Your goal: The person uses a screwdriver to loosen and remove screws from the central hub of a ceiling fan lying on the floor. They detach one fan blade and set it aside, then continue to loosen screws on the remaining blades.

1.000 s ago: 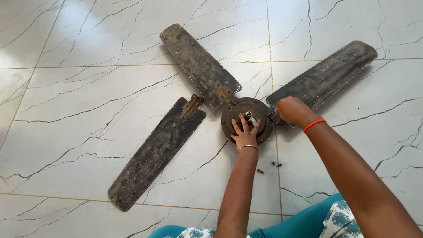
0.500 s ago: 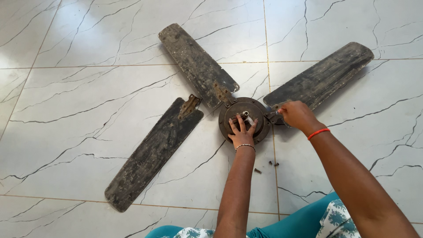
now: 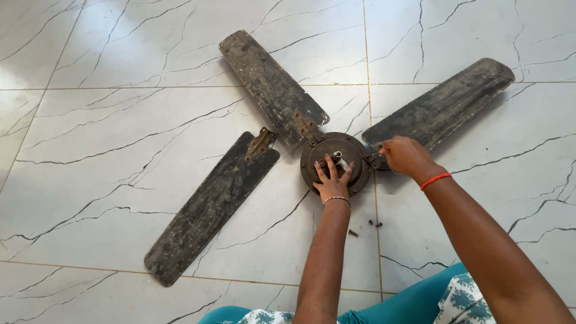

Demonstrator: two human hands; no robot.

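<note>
In the head view, an old ceiling fan is seen laid flat on the white marbled floor, its round motor hub point(image 3: 336, 165) lying towards the right of the middle of the floor in view. The left hand point(image 3: 331, 180) is spread, fingers fanned and pressed flat on the hub just below the short centre shaft point(image 3: 339, 158), so the hub is held steady. The right hand point(image 3: 407, 157) is closed in a pinch at the bracket where the right blade point(image 3: 441, 108) joins the hub; what is pinched is hidden by the fingers. The upper blade point(image 3: 273, 87) is seen attached by its bracket, while the lower-left blade point(image 3: 213, 207) lies detached, apart from the hub, its bracket free. Small loose screws point(image 3: 365, 227) are scattered on the floor just below the hub. The step in hand is judged to be work on the right blade's fastening. For the next move, steady pressure on the hub and a firm fingertip turn at the bracket would be called for.
</note>
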